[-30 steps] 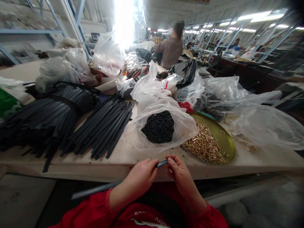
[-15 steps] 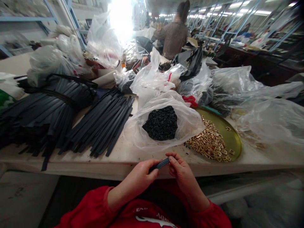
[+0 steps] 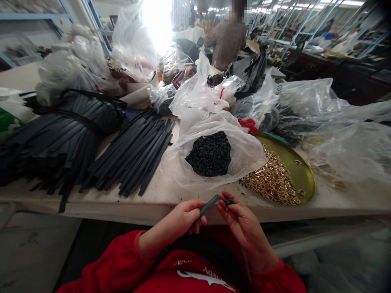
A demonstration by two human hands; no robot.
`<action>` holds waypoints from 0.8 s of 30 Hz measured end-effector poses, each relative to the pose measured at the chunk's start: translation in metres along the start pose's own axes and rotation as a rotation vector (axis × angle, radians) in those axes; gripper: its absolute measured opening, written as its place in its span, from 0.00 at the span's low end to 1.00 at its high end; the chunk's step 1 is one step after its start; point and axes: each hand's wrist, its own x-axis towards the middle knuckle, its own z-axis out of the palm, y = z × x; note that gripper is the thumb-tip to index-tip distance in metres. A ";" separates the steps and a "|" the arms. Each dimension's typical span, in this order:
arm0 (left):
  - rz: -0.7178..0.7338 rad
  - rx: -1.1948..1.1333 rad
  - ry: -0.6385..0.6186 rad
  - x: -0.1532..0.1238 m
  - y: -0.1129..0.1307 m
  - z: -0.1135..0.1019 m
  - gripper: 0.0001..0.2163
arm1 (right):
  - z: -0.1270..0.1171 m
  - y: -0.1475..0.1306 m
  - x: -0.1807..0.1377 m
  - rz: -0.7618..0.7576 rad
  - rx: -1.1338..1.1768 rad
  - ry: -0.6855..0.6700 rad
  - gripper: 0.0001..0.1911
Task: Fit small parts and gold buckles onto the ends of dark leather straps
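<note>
My left hand (image 3: 190,215) is closed round a dark strap (image 3: 210,204), whose free end slants up to the right. Close beside that end, my right hand (image 3: 240,217) pinches a small black loop (image 3: 229,201) between its fingers; the loop and the strap appear apart. Beyond my hands an open plastic bag (image 3: 174,169) is full of small black loops (image 3: 209,154). To its right, gold buckles (image 3: 271,177) are heaped on a round gold-coloured tray (image 3: 305,179).
Loose dark straps (image 3: 134,154) lie left of the bag, with a large tied bundle of straps (image 3: 51,142) farther left. Clear plastic bags (image 3: 308,97) crowd the back and right of the table (image 3: 122,207). A person (image 3: 227,40) is at the far side.
My right hand has come off the strap's end and now shows a small black loop in its fingers. My left hand still holds the strap, now tilted more steeply. The view has shifted slightly.
</note>
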 end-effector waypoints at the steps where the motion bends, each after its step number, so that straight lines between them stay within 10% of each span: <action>1: 0.001 -0.018 -0.006 0.000 -0.001 0.000 0.19 | -0.001 0.000 -0.001 -0.011 -0.001 0.008 0.16; 24: -0.001 -0.032 -0.023 -0.008 0.012 0.006 0.20 | -0.003 0.008 -0.009 -0.143 -0.156 0.012 0.15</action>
